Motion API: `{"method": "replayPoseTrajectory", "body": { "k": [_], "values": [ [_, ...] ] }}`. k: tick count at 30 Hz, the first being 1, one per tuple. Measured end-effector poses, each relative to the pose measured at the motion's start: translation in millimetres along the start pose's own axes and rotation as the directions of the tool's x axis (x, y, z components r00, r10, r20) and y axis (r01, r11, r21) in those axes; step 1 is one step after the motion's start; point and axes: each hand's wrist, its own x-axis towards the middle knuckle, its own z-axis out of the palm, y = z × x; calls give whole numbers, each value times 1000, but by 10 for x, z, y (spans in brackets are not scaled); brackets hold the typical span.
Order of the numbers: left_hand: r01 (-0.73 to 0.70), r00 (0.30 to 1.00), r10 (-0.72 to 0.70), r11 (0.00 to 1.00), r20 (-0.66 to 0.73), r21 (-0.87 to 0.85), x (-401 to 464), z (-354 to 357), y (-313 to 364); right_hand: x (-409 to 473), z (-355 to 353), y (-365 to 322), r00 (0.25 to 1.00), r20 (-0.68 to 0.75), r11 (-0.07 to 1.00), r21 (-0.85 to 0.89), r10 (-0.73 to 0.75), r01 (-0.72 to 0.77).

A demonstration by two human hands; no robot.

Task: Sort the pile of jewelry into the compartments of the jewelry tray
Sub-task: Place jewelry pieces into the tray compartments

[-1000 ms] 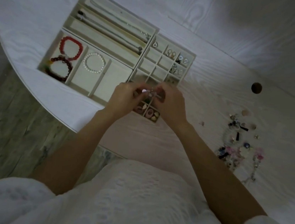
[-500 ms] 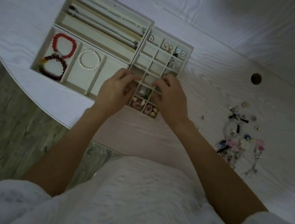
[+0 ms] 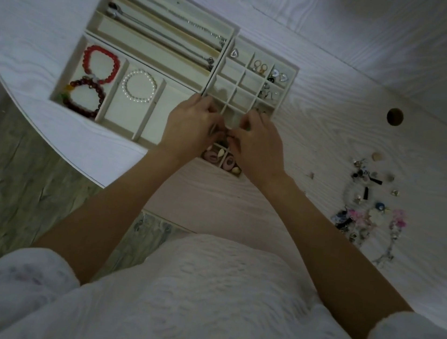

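The cream jewelry tray (image 3: 68, 71) lies on the white table, with long slots, wide bracelet bays and a grid of small compartments (image 3: 255, 87). My left hand (image 3: 188, 128) and my right hand (image 3: 259, 145) meet over the near part of the grid. Their fingers are curled and the fingertips pinch a small piece of jewelry (image 3: 222, 135) between them, too small to identify. Pink pieces (image 3: 212, 155) sit in the nearest compartments, partly under my hands. The unsorted pile of jewelry (image 3: 364, 209) lies on the table to the right.
A red bracelet (image 3: 88, 59), a dark red bracelet (image 3: 100, 98) and a pearl bracelet (image 3: 128, 78) fill the bays. Silver chains (image 3: 176, 39) lie in the long slots. A stray small piece (image 3: 311, 175) and a round hole (image 3: 395, 116) are right of the tray. The table edge curves at front left.
Both hands dropped from above the grid down into its near compartments, then drew together again, fingertips meeting over one compartment.
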Motion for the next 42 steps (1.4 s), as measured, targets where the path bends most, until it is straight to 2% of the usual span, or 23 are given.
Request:
{"method": "replayPoseTrajectory", "body": {
  "k": [6, 11, 16, 20, 28, 32, 35, 42],
  "values": [
    [-28, 996, 26, 999, -81, -17, -23, -16, -26, -153, 51, 79, 989, -43, 988, -73, -143, 140],
    [-79, 992, 78, 997, -100, -8, -162, 68, -64, -197, 114, 39, 994, 15, 984, -138, -110, 111],
    [-21, 993, 10, 995, -115, -93, -262, 67, -80, -216, 92, 0, 997, -19, 997, -35, -69, 68],
    [-65, 997, 62, 996, -48, -66, -272, 34, -93, -189, 86, -46, 994, 20, 994, 40, -107, 106],
    [-91, 995, 89, 995, -48, -32, -257, 24, -89, -50, 73, -31, 980, 106, 984, -30, -170, 174],
    [-76, 995, 71, 995, -66, -68, -254, 44, -90, -46, 25, 4, 997, 36, 990, 126, -68, 63],
    [-65, 994, 58, 995, -93, -80, -260, 39, -88, -66, -1, 73, 1000, 26, 992, 128, -13, 10],
    [-81, 996, 80, 996, -34, -26, -288, 50, -94, -42, -3, 29, 980, 114, 986, 65, -163, 156]
  ]
}}
